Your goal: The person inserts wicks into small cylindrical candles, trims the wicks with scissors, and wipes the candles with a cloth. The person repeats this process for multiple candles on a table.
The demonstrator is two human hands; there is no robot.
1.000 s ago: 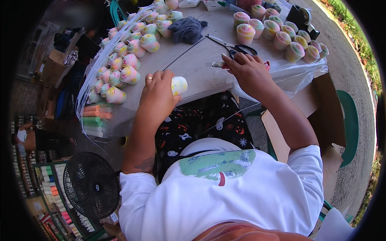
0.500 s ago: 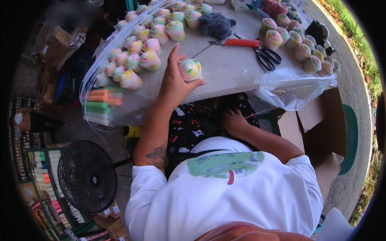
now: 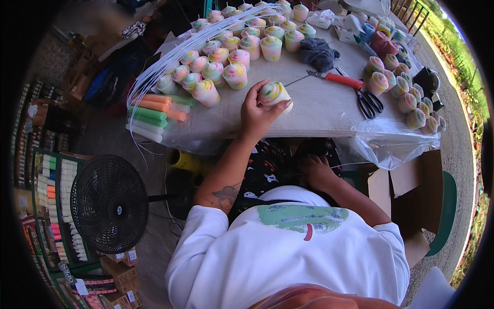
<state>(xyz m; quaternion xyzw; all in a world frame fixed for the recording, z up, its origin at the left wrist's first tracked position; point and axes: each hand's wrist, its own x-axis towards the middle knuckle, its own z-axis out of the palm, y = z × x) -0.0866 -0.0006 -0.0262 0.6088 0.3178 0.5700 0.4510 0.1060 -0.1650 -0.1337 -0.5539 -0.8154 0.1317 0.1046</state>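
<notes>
My left hand (image 3: 257, 109) is over the table's near edge, its fingers and thumb wrapped round a candle (image 3: 275, 92) shaped like a cup with a swirled yellow, green and pink top. No wick shows on that top. Low by my lap, my right hand (image 3: 317, 172) is closed, and a thin white wick (image 3: 350, 164) sticks out from it to the right. Its fingertips are partly hidden. Rows of similar candles (image 3: 250, 46) stand at the table's left, many with wicks upright. A bundle of long white wicks (image 3: 170, 56) lies along them.
Scissors (image 3: 369, 103), a red-handled tool (image 3: 342, 80) and a grey cloth (image 3: 317, 54) lie on the table (image 3: 309, 121). More swirled candles (image 3: 378, 82) stand at right. Taper candles (image 3: 149, 116) lie at left. A fan (image 3: 109, 203) and an open cardboard box (image 3: 419, 190) flank me.
The whole view has shifted, so the table appears lower and farther right. My left hand's fingers, spread before, now curl round the candle, which has tilted. My right hand stays low by my lap.
</notes>
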